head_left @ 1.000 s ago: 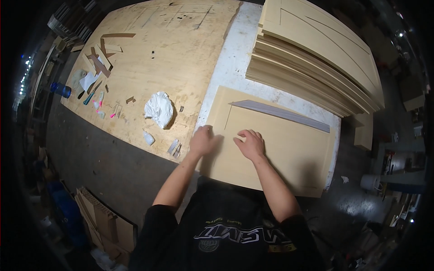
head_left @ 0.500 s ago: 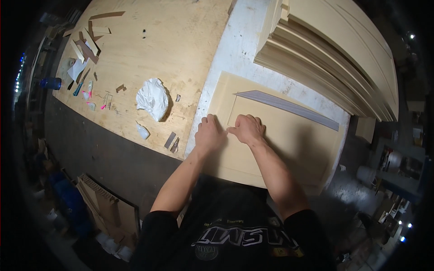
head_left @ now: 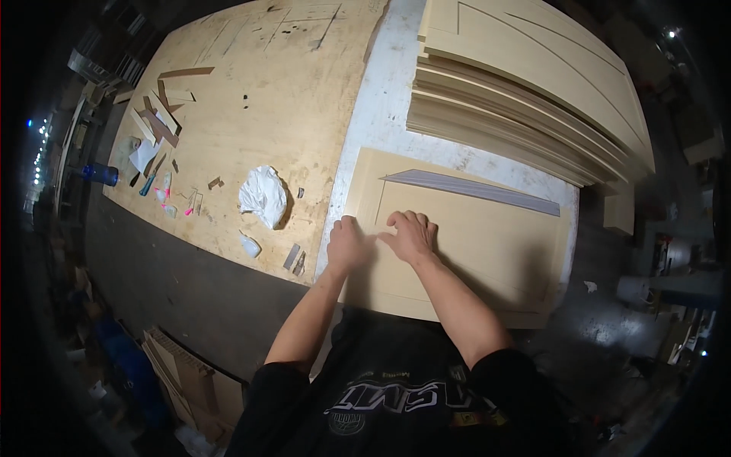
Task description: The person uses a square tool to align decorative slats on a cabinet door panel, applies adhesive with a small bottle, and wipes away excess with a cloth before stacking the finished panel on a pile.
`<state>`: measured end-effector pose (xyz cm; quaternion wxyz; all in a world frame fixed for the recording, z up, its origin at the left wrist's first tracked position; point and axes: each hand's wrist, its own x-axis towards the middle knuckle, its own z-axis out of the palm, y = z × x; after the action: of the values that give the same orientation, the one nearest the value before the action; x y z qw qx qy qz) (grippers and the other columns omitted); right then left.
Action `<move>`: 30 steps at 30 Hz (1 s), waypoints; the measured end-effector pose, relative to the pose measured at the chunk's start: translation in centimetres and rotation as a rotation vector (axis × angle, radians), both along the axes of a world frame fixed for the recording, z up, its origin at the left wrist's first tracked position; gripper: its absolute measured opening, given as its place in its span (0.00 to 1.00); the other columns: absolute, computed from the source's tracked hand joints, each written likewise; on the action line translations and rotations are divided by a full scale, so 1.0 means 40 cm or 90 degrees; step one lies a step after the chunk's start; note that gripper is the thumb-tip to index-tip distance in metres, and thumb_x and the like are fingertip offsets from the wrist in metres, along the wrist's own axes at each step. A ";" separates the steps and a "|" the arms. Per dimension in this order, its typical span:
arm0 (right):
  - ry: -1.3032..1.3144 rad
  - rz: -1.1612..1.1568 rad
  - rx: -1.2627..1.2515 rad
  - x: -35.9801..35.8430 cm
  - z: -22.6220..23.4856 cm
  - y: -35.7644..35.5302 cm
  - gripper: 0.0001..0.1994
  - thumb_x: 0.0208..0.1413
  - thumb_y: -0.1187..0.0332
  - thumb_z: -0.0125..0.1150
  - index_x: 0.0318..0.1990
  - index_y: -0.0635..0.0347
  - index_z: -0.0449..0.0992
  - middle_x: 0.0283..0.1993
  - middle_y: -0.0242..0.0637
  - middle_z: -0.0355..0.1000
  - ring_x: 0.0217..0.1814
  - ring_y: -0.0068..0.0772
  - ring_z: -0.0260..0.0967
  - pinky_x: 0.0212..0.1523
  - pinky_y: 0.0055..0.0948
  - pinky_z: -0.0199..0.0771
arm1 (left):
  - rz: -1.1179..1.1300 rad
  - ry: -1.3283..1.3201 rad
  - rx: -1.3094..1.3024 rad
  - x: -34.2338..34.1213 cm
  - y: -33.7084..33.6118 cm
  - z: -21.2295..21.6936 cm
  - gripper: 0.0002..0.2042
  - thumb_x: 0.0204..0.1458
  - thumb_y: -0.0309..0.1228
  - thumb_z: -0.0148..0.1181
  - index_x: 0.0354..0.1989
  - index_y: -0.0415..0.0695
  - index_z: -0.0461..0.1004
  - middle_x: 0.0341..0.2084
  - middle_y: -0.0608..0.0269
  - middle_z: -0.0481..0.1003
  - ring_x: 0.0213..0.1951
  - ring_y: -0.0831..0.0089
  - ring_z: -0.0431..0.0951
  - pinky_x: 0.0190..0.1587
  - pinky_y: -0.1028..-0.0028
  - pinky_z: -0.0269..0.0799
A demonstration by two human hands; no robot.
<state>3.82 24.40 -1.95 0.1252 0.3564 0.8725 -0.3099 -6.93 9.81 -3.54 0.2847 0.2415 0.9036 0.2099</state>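
While the left hand [head_left: 349,244] lies flat, fingers together, on the pale panel [head_left: 487,251], the right hand [head_left: 411,236] beside it presses down with fingers bent.

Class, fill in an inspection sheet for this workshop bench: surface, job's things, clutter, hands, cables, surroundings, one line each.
Surface: scuffed plywood sheet beside a white-stained strip of bench.
Job's things: flat beige board panel with a routed rectangular groove, front edge overhanging the bench.
Clutter: crumpled white rag, wood offcuts, small scraps.
Hands: left hand and right hand lie palm-down on the panel, side by side.
Cables: nothing seen.
Surroundings: stack of similar beige panels behind; dark floor; blue bottle.
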 end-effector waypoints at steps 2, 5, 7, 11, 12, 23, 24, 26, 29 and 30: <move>0.069 -0.011 0.026 0.087 -0.004 -0.028 0.21 0.58 0.48 0.70 0.55 0.42 0.80 0.63 0.33 0.72 0.70 0.44 0.61 0.71 0.50 0.52 | -0.001 0.015 0.027 0.027 -0.018 -0.005 0.38 0.54 0.47 0.73 0.66 0.37 0.64 0.57 0.38 0.70 0.58 0.39 0.72 0.61 0.53 0.72; 0.163 0.008 0.129 0.277 -0.034 -0.048 0.24 0.61 0.50 0.67 0.62 0.45 0.78 0.71 0.35 0.67 0.76 0.44 0.57 0.75 0.49 0.48 | -0.009 0.054 0.090 0.091 -0.046 0.006 0.40 0.54 0.44 0.70 0.72 0.39 0.59 0.61 0.35 0.66 0.63 0.38 0.67 0.64 0.44 0.66; 0.170 0.030 0.225 0.415 -0.057 -0.053 0.27 0.63 0.51 0.65 0.67 0.49 0.75 0.77 0.37 0.62 0.80 0.47 0.52 0.78 0.53 0.44 | -0.158 0.249 0.057 0.144 -0.073 -0.011 0.42 0.59 0.46 0.67 0.77 0.40 0.56 0.66 0.30 0.62 0.67 0.40 0.63 0.66 0.41 0.61; 0.109 -0.058 0.267 0.642 -0.056 -0.048 0.25 0.64 0.53 0.62 0.66 0.51 0.75 0.78 0.42 0.60 0.83 0.53 0.49 0.80 0.62 0.40 | -0.268 0.314 0.060 0.184 -0.081 -0.029 0.38 0.64 0.48 0.61 0.76 0.38 0.57 0.75 0.39 0.56 0.76 0.41 0.54 0.73 0.38 0.51; 0.103 -0.086 0.274 0.690 -0.058 -0.036 0.25 0.65 0.53 0.62 0.66 0.52 0.74 0.78 0.43 0.60 0.82 0.55 0.49 0.79 0.63 0.41 | -0.277 0.308 0.050 0.190 -0.080 -0.026 0.38 0.64 0.48 0.61 0.76 0.38 0.57 0.75 0.39 0.56 0.76 0.41 0.54 0.73 0.38 0.51; 0.098 -0.360 0.457 0.968 -0.157 0.262 0.20 0.71 0.58 0.56 0.65 0.55 0.74 0.73 0.43 0.64 0.78 0.56 0.54 0.75 0.61 0.50 | -0.353 0.284 -0.112 0.210 -0.005 0.032 0.33 0.67 0.48 0.57 0.73 0.36 0.64 0.75 0.47 0.62 0.76 0.48 0.57 0.76 0.40 0.48; 0.107 -0.363 0.465 0.966 -0.163 0.272 0.20 0.72 0.58 0.56 0.66 0.54 0.74 0.73 0.43 0.64 0.77 0.55 0.55 0.75 0.60 0.50 | -0.340 0.258 -0.135 0.209 0.005 0.039 0.33 0.67 0.48 0.57 0.72 0.35 0.65 0.74 0.47 0.62 0.76 0.48 0.58 0.76 0.41 0.48; 0.103 -0.370 0.467 0.963 -0.167 0.275 0.20 0.72 0.58 0.56 0.65 0.54 0.75 0.72 0.42 0.65 0.77 0.55 0.56 0.75 0.60 0.51 | -0.330 0.228 -0.167 0.204 0.032 0.060 0.32 0.67 0.47 0.57 0.71 0.36 0.66 0.74 0.47 0.63 0.76 0.48 0.59 0.76 0.40 0.49; 0.115 -0.379 0.472 0.952 -0.156 0.283 0.18 0.71 0.58 0.57 0.62 0.55 0.77 0.70 0.43 0.69 0.74 0.56 0.60 0.74 0.58 0.54 | -0.312 0.210 -0.186 0.202 0.048 0.061 0.28 0.67 0.44 0.60 0.67 0.35 0.71 0.71 0.43 0.67 0.74 0.46 0.63 0.74 0.43 0.54; 0.128 -0.373 0.465 0.943 -0.146 0.289 0.18 0.71 0.59 0.56 0.61 0.57 0.78 0.69 0.44 0.69 0.73 0.56 0.61 0.74 0.58 0.56 | -0.313 0.211 -0.154 0.194 0.045 0.063 0.26 0.66 0.41 0.61 0.66 0.35 0.73 0.69 0.41 0.69 0.71 0.45 0.66 0.72 0.47 0.58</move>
<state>41.52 35.97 -7.78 -0.1859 0.5761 0.7951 -0.0378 0.83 11.59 -1.02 0.2023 0.4483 0.8706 -0.0166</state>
